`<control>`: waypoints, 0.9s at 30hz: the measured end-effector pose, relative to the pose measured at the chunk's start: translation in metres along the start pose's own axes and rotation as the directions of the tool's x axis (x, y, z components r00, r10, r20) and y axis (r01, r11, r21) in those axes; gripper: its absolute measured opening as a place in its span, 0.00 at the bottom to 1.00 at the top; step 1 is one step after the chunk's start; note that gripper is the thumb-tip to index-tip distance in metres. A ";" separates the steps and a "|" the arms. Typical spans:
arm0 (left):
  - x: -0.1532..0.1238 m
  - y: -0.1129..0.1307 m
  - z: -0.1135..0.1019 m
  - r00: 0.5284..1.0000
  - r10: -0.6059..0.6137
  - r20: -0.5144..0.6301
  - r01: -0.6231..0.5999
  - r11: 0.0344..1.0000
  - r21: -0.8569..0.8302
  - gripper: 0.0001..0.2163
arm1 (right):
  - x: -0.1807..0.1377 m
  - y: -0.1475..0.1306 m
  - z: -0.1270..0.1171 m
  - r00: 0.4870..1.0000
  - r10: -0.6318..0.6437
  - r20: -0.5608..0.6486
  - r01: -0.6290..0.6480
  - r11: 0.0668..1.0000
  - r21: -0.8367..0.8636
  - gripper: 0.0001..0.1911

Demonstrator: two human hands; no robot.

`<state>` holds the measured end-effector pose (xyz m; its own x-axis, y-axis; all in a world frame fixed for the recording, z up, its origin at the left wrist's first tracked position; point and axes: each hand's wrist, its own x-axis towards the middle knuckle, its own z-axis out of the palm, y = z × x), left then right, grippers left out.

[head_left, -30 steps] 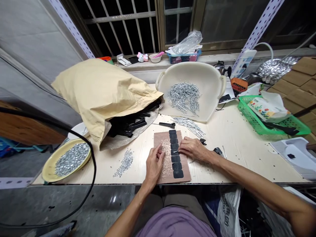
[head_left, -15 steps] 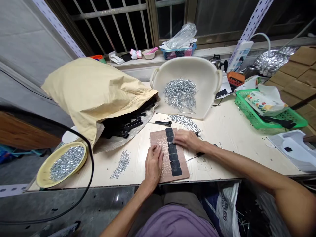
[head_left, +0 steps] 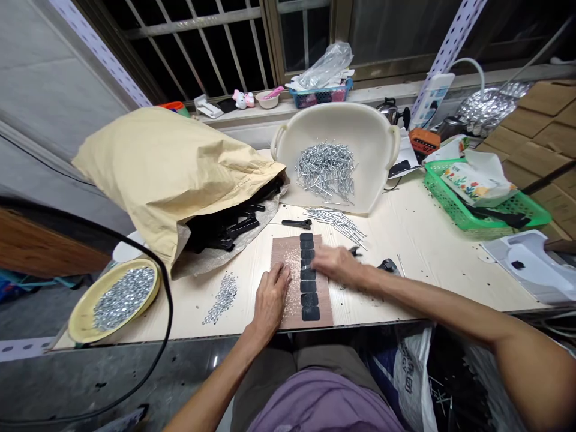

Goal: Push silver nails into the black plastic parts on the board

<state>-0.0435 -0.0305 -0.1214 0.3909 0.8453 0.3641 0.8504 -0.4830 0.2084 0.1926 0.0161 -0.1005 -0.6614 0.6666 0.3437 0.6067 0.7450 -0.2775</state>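
Flat board: thin, brown, rectangular board [head_left: 324,306] lying on the pale wood-toned tabletop [head_left: 414,240], its lower end near the front edge
Black column: small, flat, black squares with rounded corners [head_left: 308,286], set one below another down the board, right of its middle; the upper ones lie closer together than the lower ones
Pale specks: a band of tiny whitish specks [head_left: 293,300] on the board, left of the black column
Left hand: the person's bare left hand [head_left: 269,294] lies at the left part of the board, fingers loosely bent and close together, tips near the column; whether anything is pinched beneath them cannot be told
Right hand: the person's bare right hand [head_left: 336,264] reaches in from the right, fingers bent at the column's right edge; motion blur hides the tips, so grip and contact cannot be told
Handling, squares: judged light, thin and fairly stiff, liable to slide if merely pushed; best taken by opposite outer edges between thumb and forefinger
Handling, board: judged light and stiff; best steadied at the bare left margin, clear of the squares
Left of board: loose scatter of small silvery pieces [head_left: 221,298]; beyond it, a shallow yellow bowl [head_left: 83,294] of similar pieces
Beyond board: long black clip [head_left: 296,224], loose thin metal rods [head_left: 337,223], and a wide off-white plastic basin [head_left: 378,144] holding a heap of silvery pins [head_left: 326,168]
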 end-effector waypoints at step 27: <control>-0.016 0.003 -0.013 0.998 -0.067 0.000 0.066 0.979 -0.195 0.15 | 0.086 0.018 -0.002 0.983 0.184 -0.007 -0.180 0.956 -0.230 0.16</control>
<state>-0.0518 -0.0489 -0.1151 0.3329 0.8759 0.3492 0.7893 -0.4614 0.4051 0.1476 0.0864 -0.0745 -0.5356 0.7920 0.2932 0.8010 0.5863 -0.1206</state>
